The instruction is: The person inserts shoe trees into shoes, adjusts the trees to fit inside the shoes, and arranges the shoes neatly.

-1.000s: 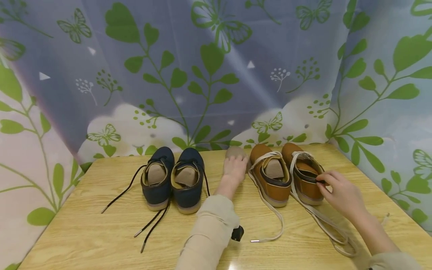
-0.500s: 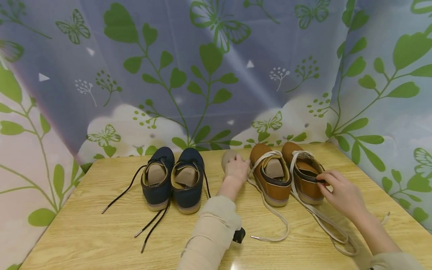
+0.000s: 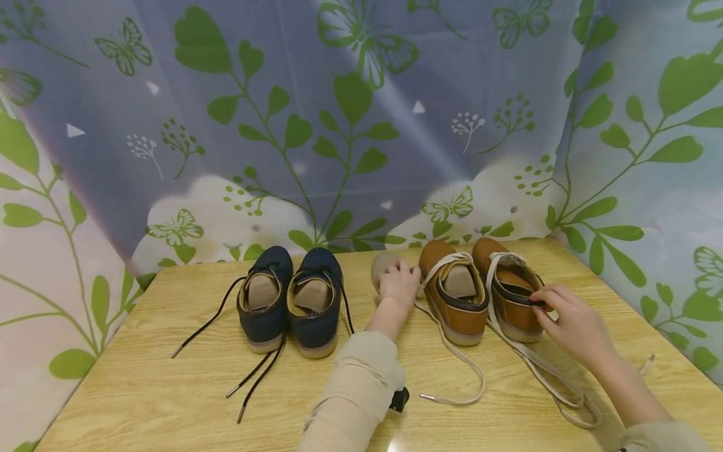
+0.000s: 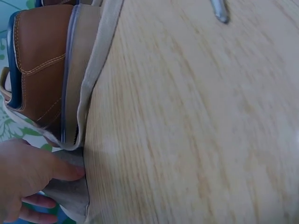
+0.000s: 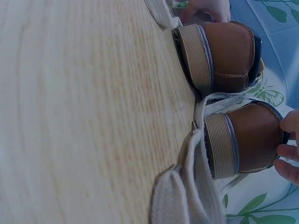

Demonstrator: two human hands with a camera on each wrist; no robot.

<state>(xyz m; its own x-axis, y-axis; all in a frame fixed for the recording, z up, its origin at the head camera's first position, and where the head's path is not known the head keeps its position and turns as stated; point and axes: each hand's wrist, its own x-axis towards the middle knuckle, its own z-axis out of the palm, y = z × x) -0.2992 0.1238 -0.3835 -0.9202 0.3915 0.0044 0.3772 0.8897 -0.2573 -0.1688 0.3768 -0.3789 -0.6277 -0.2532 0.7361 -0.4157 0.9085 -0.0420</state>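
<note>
My left hand (image 3: 398, 284) grips a grey-brown stuffing piece (image 3: 383, 263) with a rounded far end, lying beside the left brown shoe (image 3: 446, 301). In the left wrist view the thumb lies along one side of this piece (image 4: 70, 191), with fingers on the other; much of it is covered. My right hand (image 3: 573, 323) pinches the dark heel collar of the right brown shoe (image 3: 516, 320). That shoe's opening shows no such brown piece, while the left brown shoe has one (image 3: 459, 282) inside. Pale laces (image 3: 556, 383) trail from both brown shoes.
Two navy shoes (image 3: 262, 314) stand to the left, each with a brown stuffing piece (image 3: 312, 295) inside. Their dark laces (image 3: 257, 386) spread over the wooden table (image 3: 141, 389). A leaf-patterned cloth (image 3: 361, 157) rises behind the table.
My left hand has shifted slightly right and nearer, and the stuffing piece's rounded end has moved a little left and nearer. The right hand keeps its place on the shoe's heel.
</note>
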